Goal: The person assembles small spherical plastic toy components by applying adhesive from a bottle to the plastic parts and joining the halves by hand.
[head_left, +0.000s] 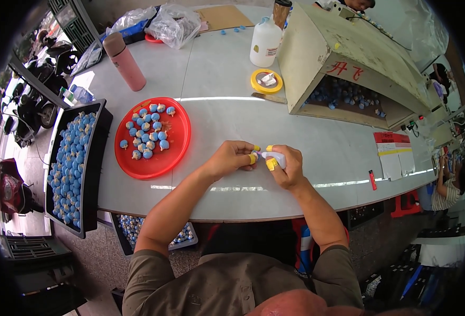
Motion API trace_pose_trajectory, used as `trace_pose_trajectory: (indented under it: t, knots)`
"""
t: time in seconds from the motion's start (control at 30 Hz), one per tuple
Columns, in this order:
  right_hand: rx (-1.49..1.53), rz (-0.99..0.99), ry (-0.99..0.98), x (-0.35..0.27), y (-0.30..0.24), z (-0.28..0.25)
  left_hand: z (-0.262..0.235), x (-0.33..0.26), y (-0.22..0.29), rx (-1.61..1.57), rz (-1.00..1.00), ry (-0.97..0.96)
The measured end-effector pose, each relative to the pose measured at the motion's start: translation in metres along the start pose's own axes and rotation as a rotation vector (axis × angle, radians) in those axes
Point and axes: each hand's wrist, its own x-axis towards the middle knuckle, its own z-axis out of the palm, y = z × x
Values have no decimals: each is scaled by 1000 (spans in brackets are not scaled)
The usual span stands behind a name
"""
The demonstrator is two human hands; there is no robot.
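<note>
Over the grey table, my left hand [233, 157] pinches a small pale piece [255, 154], mostly hidden by the fingers. My right hand [289, 166] is closed round a small white squeeze bottle [278, 159], its tip pointing left, close to that piece. Yellow tape wraps some fingertips and thumbs of both hands. To the left of my hands, a round red tray [181, 152] carries several small blue ball-shaped pieces [145, 126] with pale, uneven tops. More such blue pieces [73, 163] fill a black crate [102, 126] at the table's left edge.
A pink flask [125, 63], a white jug [265, 43], a yellow tape roll [266, 81] and a knife [269, 98] lie beyond my hands. At the right stands an open-fronted cabinet [317, 58] with blue pieces inside. A red lighter-like stick [372, 180] lies near papers [396, 160].
</note>
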Motion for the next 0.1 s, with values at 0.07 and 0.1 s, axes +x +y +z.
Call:
trace_pose_trajectory:
  t: [0.07, 0.1]
  knots:
    - [-89, -90, -8, -2, 5, -1, 1, 1, 1, 7, -7, -2]
    - [-110, -94, -22, -1, 4, -1, 0, 1, 1, 9, -5, -2]
